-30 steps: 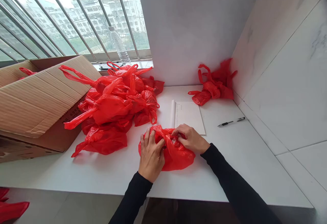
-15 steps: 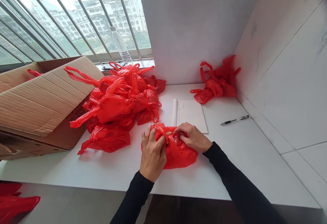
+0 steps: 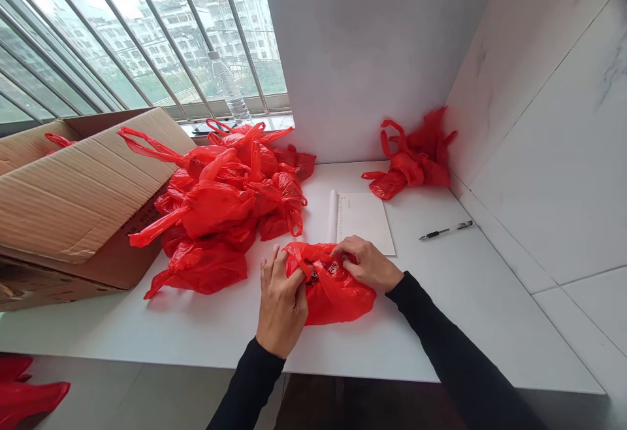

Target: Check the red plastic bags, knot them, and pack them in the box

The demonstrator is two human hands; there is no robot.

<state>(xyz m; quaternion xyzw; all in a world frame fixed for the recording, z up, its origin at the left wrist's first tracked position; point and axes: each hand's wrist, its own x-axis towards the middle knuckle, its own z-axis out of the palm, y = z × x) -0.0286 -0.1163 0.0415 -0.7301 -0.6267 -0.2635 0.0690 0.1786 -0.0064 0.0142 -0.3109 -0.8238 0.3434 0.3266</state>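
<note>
A red plastic bag (image 3: 337, 302) lies on the white table in front of me, its mouth partly parted. Through the gap show small dark and patterned contents, too small to name. My left hand (image 3: 283, 299) grips the bag's left edge, fingers bent over the plastic. On the far right side of the opening, my right hand (image 3: 367, 263) pinches the bag's rim between thumb and fingers. Just beyond the bag lies an open notepad (image 3: 365, 224) with writing on its page.
A heap of filled red bags (image 3: 220, 201) sits left, against a cardboard box (image 3: 88, 188). More red bags (image 3: 416, 162) lie in the far right corner. A pen (image 3: 445, 231) rests right of the notepad. A clear plastic bottle (image 3: 229, 90) stands by the barred window.
My left hand has drawn slightly left with the bag's edge, and the mouth gapes wider, showing more of the contents. My right hand keeps its pinch. The view has shifted a little.
</note>
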